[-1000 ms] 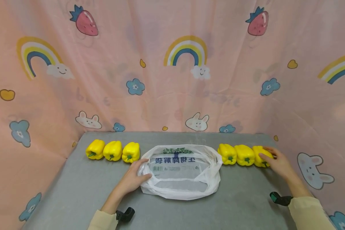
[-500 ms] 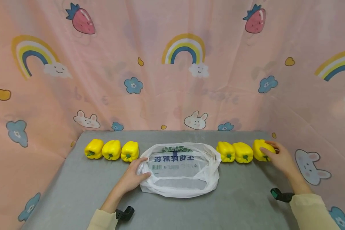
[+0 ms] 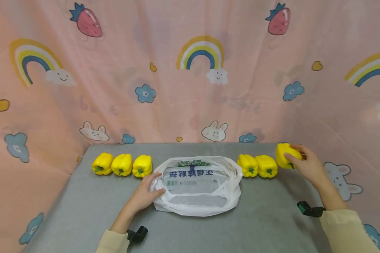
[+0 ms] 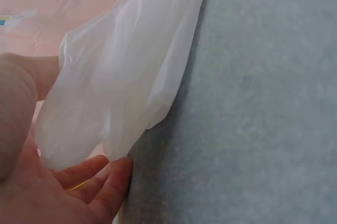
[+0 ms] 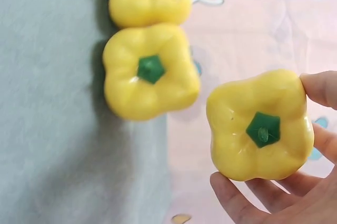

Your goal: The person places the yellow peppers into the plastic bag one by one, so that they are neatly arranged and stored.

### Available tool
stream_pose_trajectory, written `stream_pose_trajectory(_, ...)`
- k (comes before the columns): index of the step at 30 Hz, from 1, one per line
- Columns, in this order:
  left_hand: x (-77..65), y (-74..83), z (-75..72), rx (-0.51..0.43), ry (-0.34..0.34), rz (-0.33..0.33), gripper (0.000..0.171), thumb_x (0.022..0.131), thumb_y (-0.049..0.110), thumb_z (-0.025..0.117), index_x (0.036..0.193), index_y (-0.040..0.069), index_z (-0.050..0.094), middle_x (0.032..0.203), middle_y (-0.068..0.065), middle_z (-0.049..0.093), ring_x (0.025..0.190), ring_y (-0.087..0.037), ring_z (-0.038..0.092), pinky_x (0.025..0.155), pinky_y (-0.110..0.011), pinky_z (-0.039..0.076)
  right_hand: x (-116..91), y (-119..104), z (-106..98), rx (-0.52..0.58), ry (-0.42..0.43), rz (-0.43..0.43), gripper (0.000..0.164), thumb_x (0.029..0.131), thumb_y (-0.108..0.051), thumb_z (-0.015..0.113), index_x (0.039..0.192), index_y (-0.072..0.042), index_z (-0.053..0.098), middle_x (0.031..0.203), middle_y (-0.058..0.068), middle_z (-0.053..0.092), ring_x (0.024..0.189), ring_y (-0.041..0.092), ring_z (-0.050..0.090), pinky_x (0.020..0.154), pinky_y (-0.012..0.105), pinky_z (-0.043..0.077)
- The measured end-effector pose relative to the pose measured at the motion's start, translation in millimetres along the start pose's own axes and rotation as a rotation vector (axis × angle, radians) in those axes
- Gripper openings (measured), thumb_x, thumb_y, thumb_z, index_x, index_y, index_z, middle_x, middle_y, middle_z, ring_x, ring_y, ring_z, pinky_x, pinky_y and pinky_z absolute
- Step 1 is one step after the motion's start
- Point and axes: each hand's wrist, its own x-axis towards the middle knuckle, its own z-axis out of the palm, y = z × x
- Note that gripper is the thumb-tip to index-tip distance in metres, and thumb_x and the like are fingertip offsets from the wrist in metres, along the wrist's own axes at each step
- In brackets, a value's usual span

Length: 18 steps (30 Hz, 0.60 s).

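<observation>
My left hand (image 3: 144, 195) holds the left rim of a white plastic bag (image 3: 201, 209), thumb and fingers spread apart at its mouth. In the left wrist view, the bag's thin side (image 4: 121, 66) covers part of the thumb, and the fingertips (image 4: 118, 179) touch its lower edge. The bag lies with its mouth wide, blue print and a green leaf design showing. At the right, my right hand (image 3: 310, 167) grips a yellow bell pepper (image 3: 284, 154) above the table. In the right wrist view, thumb and fingers surround this pepper (image 5: 258, 124), green stem toward the camera.
Two yellow bell peppers (image 3: 266, 167) stand side by side right of the bag. Three more peppers (image 3: 122, 164) line up left of it. A grey table (image 3: 256, 225) lies beneath, with a pink printed curtain (image 3: 177, 116) behind and at the sides.
My right hand has lifted the rightmost bell pepper off the table, away from its two neighbours. The left hand stays at the bag's rim. The head view has shifted slightly.
</observation>
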Motion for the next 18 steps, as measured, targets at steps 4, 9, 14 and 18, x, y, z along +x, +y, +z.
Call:
stream_pose_trajectory(4,-0.9,0.5,-0.8,-0.004,0.002,-0.005,0.057,0.091,0.024,0.075,0.143,0.013,0.054,0.152,-0.022,0.041,0.135,-0.043,0.043,0.111,-0.067,0.031,-1.2,-12.7,2.5,0.007,-0.011,-0.020,0.075,0.104,-0.051,0.051,0.153,0.003,0.035,0.149,0.040,0.033,0.126,0.059,0.040,0.091,0.068,0.045)
stream_pose_trajectory(9,-1.7,0.0,-1.1,-0.007,0.006,-0.008,0.057,0.091,0.024,0.075,0.143,0.013,0.055,0.151,-0.022,0.042,0.134,-0.043,0.044,0.111,-0.067,0.031,-2.3,-27.7,8.8,0.029,-0.024,-0.055,0.074,0.103,-0.051,0.051,0.153,0.001,0.036,0.150,0.037,0.033,0.128,0.058,0.039,0.093,0.070,0.045)
stream_pose_trajectory(14,-0.1,-0.7,0.6,-0.007,0.015,-0.003,0.057,0.091,0.022,0.075,0.143,0.013,0.054,0.150,-0.021,0.043,0.133,-0.042,0.045,0.111,-0.067,0.032,-4.5,-42.7,15.6,0.047,-0.025,-0.072,0.072,0.103,-0.050,0.053,0.154,-0.001,0.037,0.151,0.035,0.033,0.129,0.058,0.037,0.092,0.070,0.045)
stream_pose_trajectory(18,1.9,-1.6,2.0,-0.006,0.020,-0.004,0.057,0.091,0.022,0.075,0.143,0.015,0.054,0.150,-0.020,0.043,0.133,-0.041,0.045,0.111,-0.066,0.032,-6.4,-53.6,22.0,0.068,-0.034,-0.080,0.072,0.103,-0.050,0.054,0.154,-0.003,0.037,0.153,0.033,0.034,0.130,0.056,0.036,0.093,0.071,0.043)
